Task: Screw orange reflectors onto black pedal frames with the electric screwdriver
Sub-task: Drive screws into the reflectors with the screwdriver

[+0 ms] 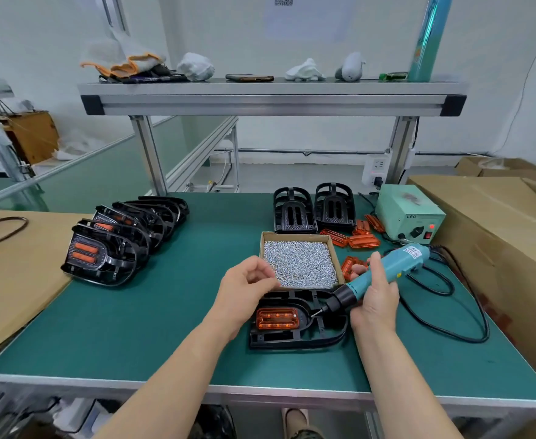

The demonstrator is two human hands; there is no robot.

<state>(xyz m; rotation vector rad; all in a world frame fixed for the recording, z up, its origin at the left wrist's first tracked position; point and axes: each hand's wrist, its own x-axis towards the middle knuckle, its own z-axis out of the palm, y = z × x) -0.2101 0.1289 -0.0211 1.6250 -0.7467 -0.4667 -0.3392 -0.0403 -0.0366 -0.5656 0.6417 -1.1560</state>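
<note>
A black pedal frame (301, 335) lies flat on the green mat in front of me, with an orange reflector (276, 319) seated in it. My right hand (376, 299) grips the teal electric screwdriver (384, 274), tilted so its bit points at the reflector's right end. My left hand (244, 289) hovers at the frame's left edge beside the box of screws (300, 263), fingers curled with thumb and fingertips close together; whether it pinches a screw I cannot tell.
A row of finished pedals (124, 239) leans at the left. Two bare frames (314, 209) stand behind the screw box. Loose orange reflectors (355, 237) lie beside the green power unit (409, 217). The screwdriver's black cable (450, 315) loops right. Cardboard boxes flank both sides.
</note>
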